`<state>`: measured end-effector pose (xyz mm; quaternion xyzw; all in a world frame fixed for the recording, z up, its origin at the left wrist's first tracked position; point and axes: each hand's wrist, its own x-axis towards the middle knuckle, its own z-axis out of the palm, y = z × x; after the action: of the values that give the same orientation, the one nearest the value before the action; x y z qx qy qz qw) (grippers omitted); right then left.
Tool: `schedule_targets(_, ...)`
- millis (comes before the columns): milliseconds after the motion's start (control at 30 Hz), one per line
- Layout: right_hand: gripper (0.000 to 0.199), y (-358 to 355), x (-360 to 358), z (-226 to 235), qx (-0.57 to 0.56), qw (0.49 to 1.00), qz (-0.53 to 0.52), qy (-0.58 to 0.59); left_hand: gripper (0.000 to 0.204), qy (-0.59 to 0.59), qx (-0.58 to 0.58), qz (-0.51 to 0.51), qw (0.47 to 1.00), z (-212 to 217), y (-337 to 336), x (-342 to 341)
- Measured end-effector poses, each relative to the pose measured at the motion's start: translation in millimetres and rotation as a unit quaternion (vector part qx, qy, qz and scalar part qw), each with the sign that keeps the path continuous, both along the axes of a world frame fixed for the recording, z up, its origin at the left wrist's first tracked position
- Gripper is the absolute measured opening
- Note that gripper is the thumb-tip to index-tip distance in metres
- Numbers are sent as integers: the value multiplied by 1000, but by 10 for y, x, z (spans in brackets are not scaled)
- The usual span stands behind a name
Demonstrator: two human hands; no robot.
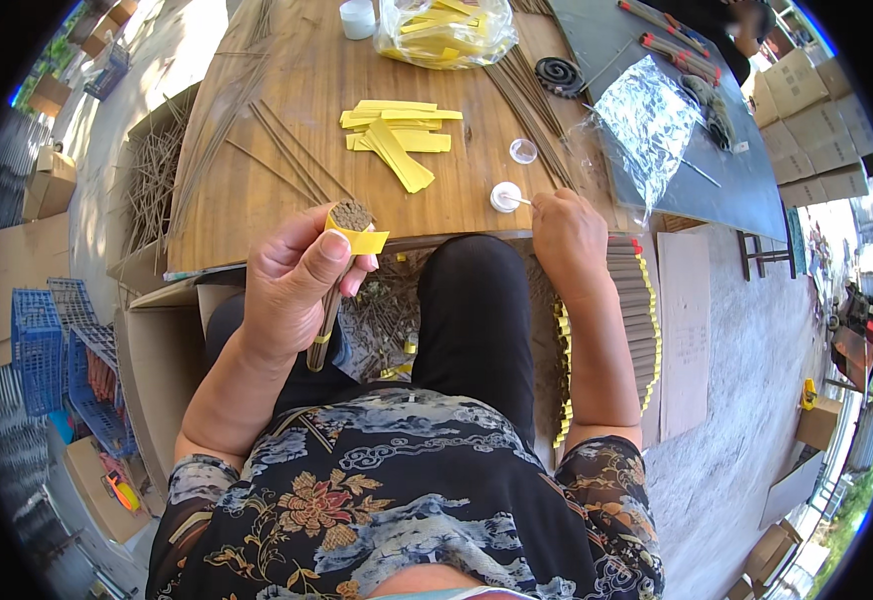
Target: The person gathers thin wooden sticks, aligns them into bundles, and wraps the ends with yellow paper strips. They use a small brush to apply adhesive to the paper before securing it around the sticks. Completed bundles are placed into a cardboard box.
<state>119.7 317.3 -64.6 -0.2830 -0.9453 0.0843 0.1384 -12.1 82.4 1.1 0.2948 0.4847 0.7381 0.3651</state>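
- At the near edge of the tabletop (307,85), left of its middle, the left hand (297,268) has a bundle of thin brown sticks (331,310) up in the air, top end in front of the wood, lower end past the edge by the lap.
- Left grip: fingers curled closed round the bundle, thumb pressing a yellow paper strip (367,242) against its top end. The strip's loose tail pokes out to the right.
- Right grip: the right hand (570,235) is pinched nearly closed on a slim white applicator (521,200), tip at the mouth of a little white pot (502,198) near that same edge, further right.
- Doing it well, imo: looks like a paste-and-wrap step, so take a small dab, wipe the extra on the pot's rim and coat only the face of the tail that'll meet paper. Keep that thumb firm, pull snug, press the overlap. Too much paste would probably ooze onto your fingers.
- Which way it points: wrapped end away from the person and up toward the camera, stick ends showing; the lower end, with a second yellow band (321,339), aims back at the lap. Long axis is roughly square to the near edge, bottom leaning left. Can't tell the exact tilt.
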Motion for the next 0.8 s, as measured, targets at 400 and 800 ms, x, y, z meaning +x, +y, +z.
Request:
schedule_targets(400, 19, 82, 155, 183, -187, 974, -124, 45, 31, -31, 72, 29, 996, -59, 0, -110)
schedule_targets(800, 11, -716, 28, 592, -676, 625, 99, 378, 40, -70, 124, -28, 989, 113, -118, -122)
